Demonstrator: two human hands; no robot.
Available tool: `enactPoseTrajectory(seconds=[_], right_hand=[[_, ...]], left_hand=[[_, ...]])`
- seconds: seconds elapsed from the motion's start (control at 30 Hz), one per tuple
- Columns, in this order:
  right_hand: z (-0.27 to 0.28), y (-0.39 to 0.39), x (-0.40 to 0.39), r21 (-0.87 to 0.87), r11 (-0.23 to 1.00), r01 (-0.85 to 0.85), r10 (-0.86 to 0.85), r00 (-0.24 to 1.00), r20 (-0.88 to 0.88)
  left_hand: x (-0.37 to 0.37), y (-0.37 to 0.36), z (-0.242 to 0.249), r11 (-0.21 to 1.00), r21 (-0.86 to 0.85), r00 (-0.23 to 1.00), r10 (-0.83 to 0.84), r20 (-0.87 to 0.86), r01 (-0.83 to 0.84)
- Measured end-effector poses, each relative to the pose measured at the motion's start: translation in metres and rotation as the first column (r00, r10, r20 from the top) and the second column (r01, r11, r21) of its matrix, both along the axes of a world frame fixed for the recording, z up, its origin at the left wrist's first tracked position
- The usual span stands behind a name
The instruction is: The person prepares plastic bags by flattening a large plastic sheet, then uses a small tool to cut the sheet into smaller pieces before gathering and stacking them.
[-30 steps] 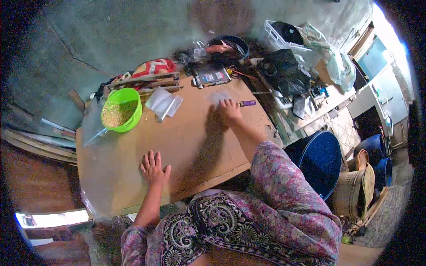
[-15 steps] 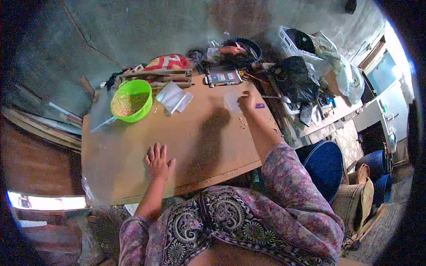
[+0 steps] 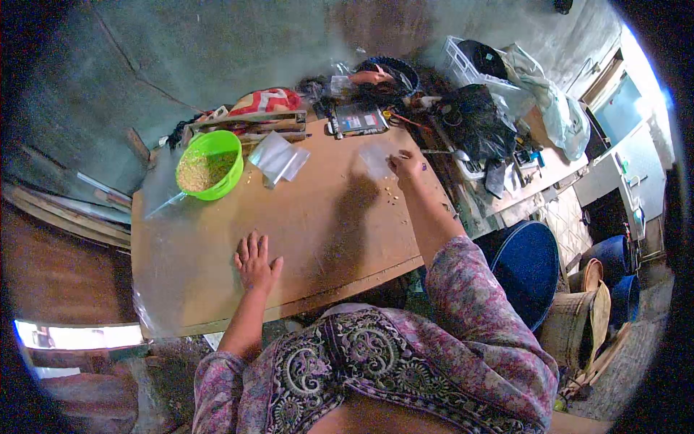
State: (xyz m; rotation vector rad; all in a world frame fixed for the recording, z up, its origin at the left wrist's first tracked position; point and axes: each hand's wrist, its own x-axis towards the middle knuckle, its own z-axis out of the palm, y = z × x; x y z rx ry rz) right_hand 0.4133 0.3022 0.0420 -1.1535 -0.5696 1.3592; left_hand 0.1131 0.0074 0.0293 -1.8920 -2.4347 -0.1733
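Note:
My left hand (image 3: 256, 265) lies flat on the brown table (image 3: 289, 231) with its fingers spread and nothing in it. At the right side of the table, my right hand (image 3: 407, 165) has its fingers closed at the edge of a clear plastic bag (image 3: 375, 159). Small loose grains (image 3: 390, 194) lie just below that hand. A green bowl (image 3: 235, 170) holding pale grains stands at the back left. Beside it rests a stack of clear plastic bags (image 3: 278, 159).
Behind the table are a wooden crate (image 3: 271, 128) and a dark flat package (image 3: 358, 120). To the right, a side table bears a black plastic bag (image 3: 473, 123) and a white basket (image 3: 466, 69). Blue barrels (image 3: 526, 271) stand on the floor.
My right hand has shifted slightly right and down and now covers most of the small purple item. The view has moved a little. My left hand stays flat on the table.

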Motion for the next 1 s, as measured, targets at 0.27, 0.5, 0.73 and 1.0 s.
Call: enactPoseTrajectory(seconds=[0.27, 0.5, 0.73, 1.0], right_hand=[[0.015, 0.002, -0.010, -0.056, 0.993, 0.102, -0.080, 0.949, 0.305], [0.035, 0.018, -0.004, 0.105, 0.963, -0.249, 0.203, 0.923, 0.327], [0.100, -0.007, -0.008, 0.163, 0.904, -0.396, 0.377, 0.916, 0.136], [0.113, -0.053, -0.017, 0.312, 0.709, -0.633, 0.700, 0.688, -0.194]], left_hand=[[0.001, 0.000, 0.004, 1.000, -0.006, 1.000, 0.000, -0.004, 0.000], [0.003, -0.002, 0.006, 1.000, 0.020, 1.000, -0.005, 0.009, 0.005], [-0.002, -0.003, 0.002, 0.999, 0.031, 1.000, -0.010, 0.022, 0.010], [-0.002, -0.003, 0.006, 1.000, -0.014, 0.999, -0.001, 0.052, 0.001]])
